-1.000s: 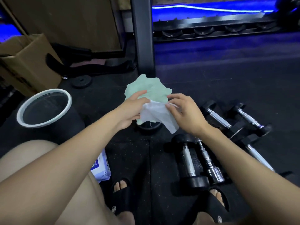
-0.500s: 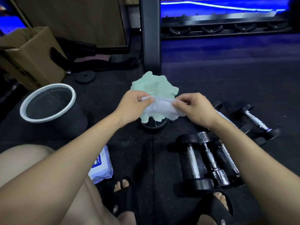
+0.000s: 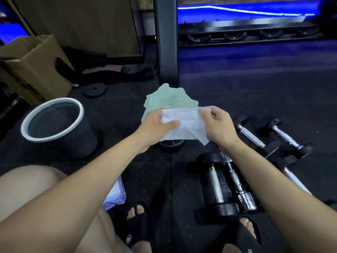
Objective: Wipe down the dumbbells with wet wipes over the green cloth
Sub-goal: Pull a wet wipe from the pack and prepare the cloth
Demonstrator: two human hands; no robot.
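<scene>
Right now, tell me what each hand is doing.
Left hand: pinches the left edge of the wet wipe.
Right hand: pinches the wipe's right edge.

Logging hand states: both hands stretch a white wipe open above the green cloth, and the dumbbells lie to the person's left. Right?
Not quite. In the head view the dumbbells lie to the person's right. The left hand and right hand do hold the wipe over the green cloth.

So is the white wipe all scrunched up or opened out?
Opened out. The wet wipe hangs as a flat sheet stretched between the left hand and right hand, with some creases.
</scene>
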